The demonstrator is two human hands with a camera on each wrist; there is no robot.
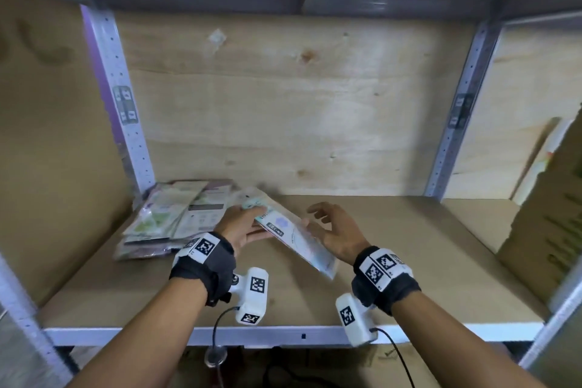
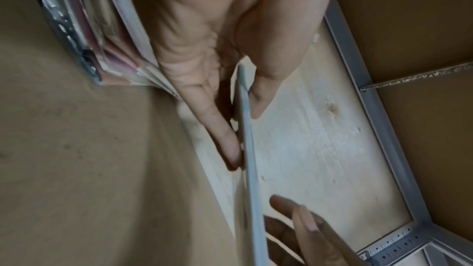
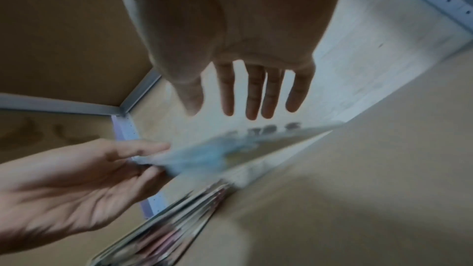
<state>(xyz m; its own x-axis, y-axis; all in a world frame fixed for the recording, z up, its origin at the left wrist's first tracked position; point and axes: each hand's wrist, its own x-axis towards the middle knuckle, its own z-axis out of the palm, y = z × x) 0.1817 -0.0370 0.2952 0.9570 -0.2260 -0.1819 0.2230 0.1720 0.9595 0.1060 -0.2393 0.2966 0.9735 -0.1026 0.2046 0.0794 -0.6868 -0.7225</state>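
A flat pale-blue and white packet (image 1: pixel 293 238) hangs tilted over the wooden shelf board (image 1: pixel 393 261). My left hand (image 1: pixel 242 224) pinches its far left end between thumb and fingers; in the left wrist view the packet (image 2: pixel 249 149) shows edge-on in that pinch (image 2: pixel 244 135). My right hand (image 1: pixel 333 230) is open beside the packet's right edge, fingers spread and straight (image 3: pixel 256 98); whether it touches the packet I cannot tell. In the right wrist view the blurred packet (image 3: pixel 204 157) sits below those fingers, with the left hand (image 3: pixel 76 179) on it.
A stack of similar flat packets (image 1: pixel 176 217) lies at the shelf's back left corner, by the left upright (image 1: pixel 126 123). A brown cardboard box (image 1: pixel 551 214) stands at the right. The shelf's white front rail (image 1: pixel 283 335) runs under my wrists.
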